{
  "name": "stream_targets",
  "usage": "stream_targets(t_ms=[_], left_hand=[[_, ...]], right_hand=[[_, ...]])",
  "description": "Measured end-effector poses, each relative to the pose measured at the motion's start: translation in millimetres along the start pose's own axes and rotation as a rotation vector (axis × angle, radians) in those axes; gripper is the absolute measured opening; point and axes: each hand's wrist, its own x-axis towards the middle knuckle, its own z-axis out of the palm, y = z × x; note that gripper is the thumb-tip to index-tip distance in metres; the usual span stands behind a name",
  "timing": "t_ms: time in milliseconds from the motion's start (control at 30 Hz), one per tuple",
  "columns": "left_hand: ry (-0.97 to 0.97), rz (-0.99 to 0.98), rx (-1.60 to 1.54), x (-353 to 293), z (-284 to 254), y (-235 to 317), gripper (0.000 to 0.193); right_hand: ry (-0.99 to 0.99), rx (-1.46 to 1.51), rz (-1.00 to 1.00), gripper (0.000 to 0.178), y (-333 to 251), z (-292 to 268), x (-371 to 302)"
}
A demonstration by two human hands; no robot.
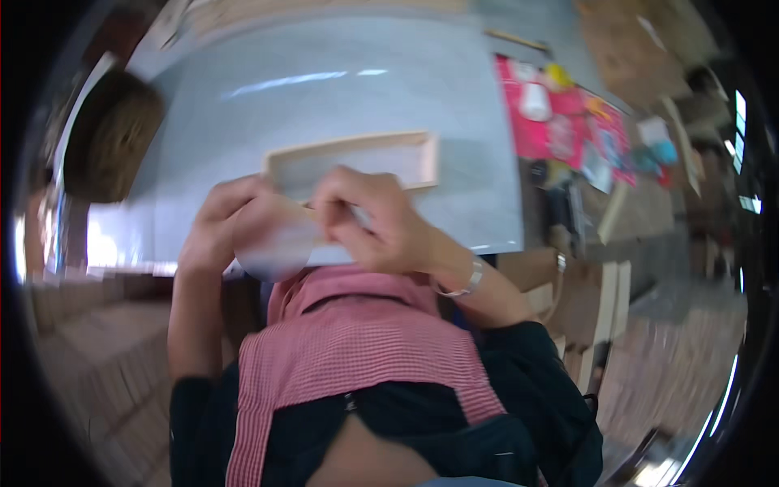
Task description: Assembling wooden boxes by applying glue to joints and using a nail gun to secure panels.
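Observation:
A shallow, light wooden frame tray (422, 159) lies on a grey table top (324, 89), its near edge hidden behind my hands. My left hand (223, 223) curls around a pale rounded piece (276, 247) at the table's near edge. My right hand (369, 219) sits beside it, fingers pinched on a thin stick-like thing (359, 216) at the tray's near rail. The picture is blurred, so what each hand grips is hard to make out. A metal bracelet (466, 282) circles my right wrist.
A red mat (568, 130) with small tools and bottles lies to the right of the table. A dark brown rounded object (109, 134) sits at the left. Wooden boards and boxes (600, 300) stand at the lower right. My pink checked apron (357, 349) fills the foreground.

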Motion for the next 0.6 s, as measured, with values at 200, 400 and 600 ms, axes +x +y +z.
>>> stream_targets(t_ms=[200, 400, 600], left_hand=[[-0.122, 0.227, 0.797, -6, -39, -27, 0.029], [0.021, 0.585, 1.443, 20, -69, -35, 0.061], [0.033, 0.594, 1.552, 30, -100, -40, 0.085]], right_hand=[[-0.382, -0.230, 0.157, 0.032, 4, -37, -16], [-0.502, -0.582, -0.022, 0.037, -30, -70, -5], [-0.462, -1.009, 0.192, 0.057, -8, -109, -8]])
